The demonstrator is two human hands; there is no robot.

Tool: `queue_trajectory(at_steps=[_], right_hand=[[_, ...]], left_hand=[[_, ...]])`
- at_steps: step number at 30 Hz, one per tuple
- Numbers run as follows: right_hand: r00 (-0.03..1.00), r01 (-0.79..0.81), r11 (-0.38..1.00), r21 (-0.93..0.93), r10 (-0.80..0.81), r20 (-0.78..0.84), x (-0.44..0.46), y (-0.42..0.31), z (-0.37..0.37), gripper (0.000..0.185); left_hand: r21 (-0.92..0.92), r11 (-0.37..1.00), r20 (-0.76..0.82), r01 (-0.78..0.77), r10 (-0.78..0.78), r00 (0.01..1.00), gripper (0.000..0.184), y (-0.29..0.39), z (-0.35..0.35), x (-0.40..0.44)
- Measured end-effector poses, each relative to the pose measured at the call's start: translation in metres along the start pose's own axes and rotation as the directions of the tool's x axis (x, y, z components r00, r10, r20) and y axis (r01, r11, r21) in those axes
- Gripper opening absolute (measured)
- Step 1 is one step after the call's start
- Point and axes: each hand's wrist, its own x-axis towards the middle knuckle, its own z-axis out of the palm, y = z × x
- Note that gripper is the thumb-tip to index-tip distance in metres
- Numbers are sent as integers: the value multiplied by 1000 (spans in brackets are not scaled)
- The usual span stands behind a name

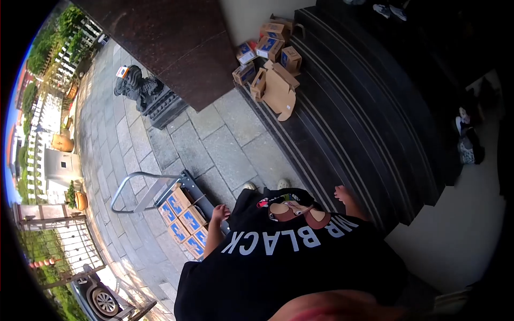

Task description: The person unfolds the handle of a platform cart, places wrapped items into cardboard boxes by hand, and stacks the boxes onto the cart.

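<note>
Your left hand hangs just beside the trolley, its fingers loosely curled; it shows too small for you to tell whether it grips or touches anything. Your right hand is out over the dark steps, its fingers apart. The blue-marked boxes sit packed together on the trolley at your left. Ahead, more cartons and an opened cardboard piece lie on the steps.

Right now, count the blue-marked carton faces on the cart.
6 visible carton faces: two rows of three on the cart, near the left hand. Others may be hidden.
</note>
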Motion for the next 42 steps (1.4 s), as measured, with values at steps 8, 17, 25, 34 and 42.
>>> queue_trajectory(at_steps=[8, 17, 25, 34, 42], right_hand=[[971, 49, 952, 302, -116, 208, 16, -60, 71, 28], [968, 194, 941, 278, -230, 102, 59, -236, 97, 29], [988, 147, 988, 42, -149, 50, 119, -368, 111, 27], [979, 204, 972, 118, -201, -37, 210, -578, 105, 26], [733, 547, 827, -133, -549, -403, 413, -766, 96, 32]], left_hand=[[741, 665, 116, -95, 13, 993, 32, 48, -32, 28], [193, 971, 34, 140, -150, 988, 29, 170, -35, 138], [79, 997, -52, -10, 14, 999, 22, 288, -59, 171], [-84, 996, -89, -28, 20, 996, 19, 351, -56, 213], [307, 948, -112, -80, 119, 987, 29, 460, -7, 201]])
